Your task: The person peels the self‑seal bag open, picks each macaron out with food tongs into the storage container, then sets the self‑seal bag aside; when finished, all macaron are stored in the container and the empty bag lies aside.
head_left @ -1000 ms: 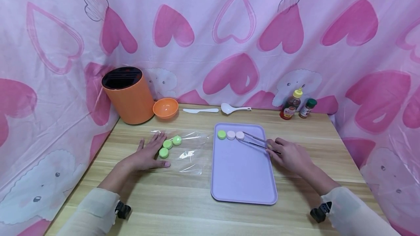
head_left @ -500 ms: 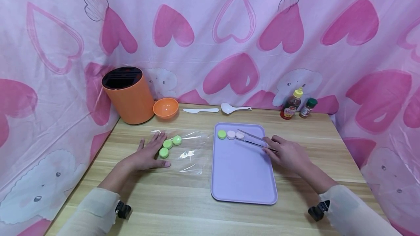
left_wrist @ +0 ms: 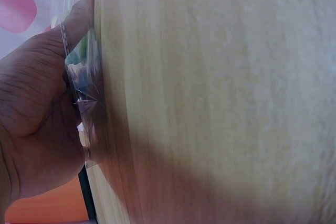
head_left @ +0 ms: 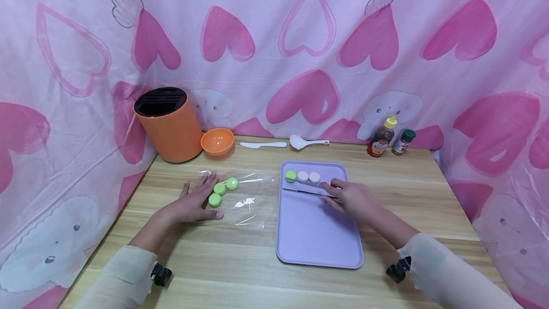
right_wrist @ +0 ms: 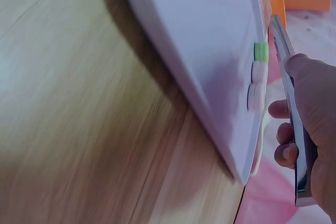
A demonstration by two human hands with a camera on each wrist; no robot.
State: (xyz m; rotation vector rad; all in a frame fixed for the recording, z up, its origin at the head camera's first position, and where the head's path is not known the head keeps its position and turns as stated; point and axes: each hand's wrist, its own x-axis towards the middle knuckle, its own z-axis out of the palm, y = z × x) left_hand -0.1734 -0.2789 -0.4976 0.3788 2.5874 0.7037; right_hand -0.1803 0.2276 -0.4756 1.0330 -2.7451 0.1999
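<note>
My left hand (head_left: 193, 204) rests with spread fingers on the left edge of a clear plastic bag (head_left: 250, 206). Green macarons (head_left: 215, 200) lie in or on the bag beside the fingers; I cannot tell which. In the left wrist view, crinkled plastic shows by the hand (left_wrist: 39, 93). My right hand (head_left: 353, 201) grips metal tongs (head_left: 300, 190) over the lilac tray (head_left: 317, 232). One green macaron (head_left: 290, 176) and two pale pink macarons (head_left: 302, 176) stand in a row at the tray's far end. In the right wrist view, nothing sits between the tips of the tongs (right_wrist: 283, 40).
Along the back stand an orange knife block (head_left: 171, 128), an orange bowl (head_left: 217, 142), a white knife (head_left: 263, 145) and a white ladle (head_left: 306, 142). A yellow-capped sauce bottle (head_left: 381, 138) and a green-lidded jar (head_left: 403, 142) are at the back right. A patterned curtain (head_left: 300, 23) hangs behind.
The tongs have come off the rightmost pale pink macaron, which stays on the tray. My right hand has moved left with the tongs. My left hand has not moved.
</note>
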